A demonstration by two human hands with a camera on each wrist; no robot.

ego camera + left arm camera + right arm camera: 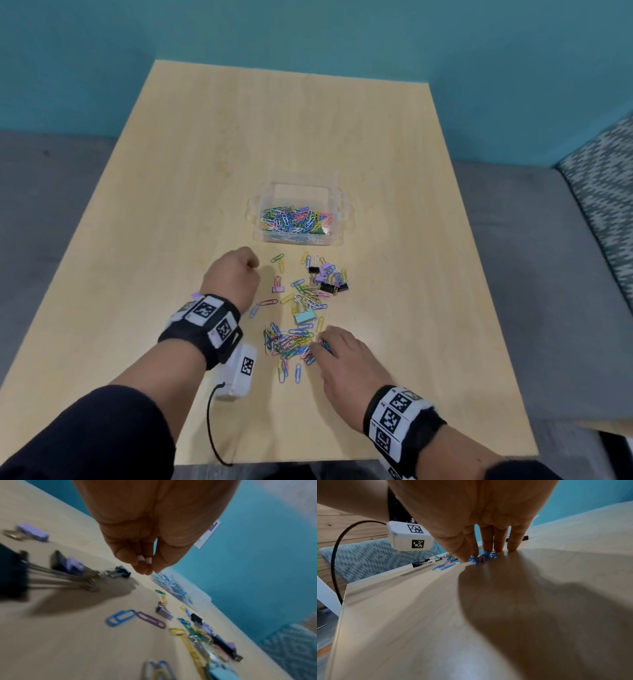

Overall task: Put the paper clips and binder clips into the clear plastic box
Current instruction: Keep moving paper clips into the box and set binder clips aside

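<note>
Task partly done: the box (pixel 338 219), mid-bench (pixel 239 154), is holding many paper clips (pixel 294 219). A loose pile (pixel 291 342) and the binder clips (pixel 329 282) are lying outside it. Hands: the right hand (pixel 342 359) is pressing straight fingers onto the pile. The left hand (pixel 233 274) is hovering with fingers bunched, no clip visible in them.

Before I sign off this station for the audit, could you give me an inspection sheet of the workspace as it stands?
Surface: light wood-grain table.
Job's things: clear plastic box open, part-filled with paper clips; a loose pile of more lies by the right hand; binder clips are grouped beyond it, with a mint binder clip and a pink binder clip lying apart.
Clutter: nothing seen.
Grippers: left hand left of the clips, fingers bunched against the thumb, nothing seen in them; right hand with straight fingertips on the pile's edge.
Cables: black cable runs from the white wrist unit toward the near table edge.
Surroundings: teal wall, grey floor, patterned cushion at right.
</note>
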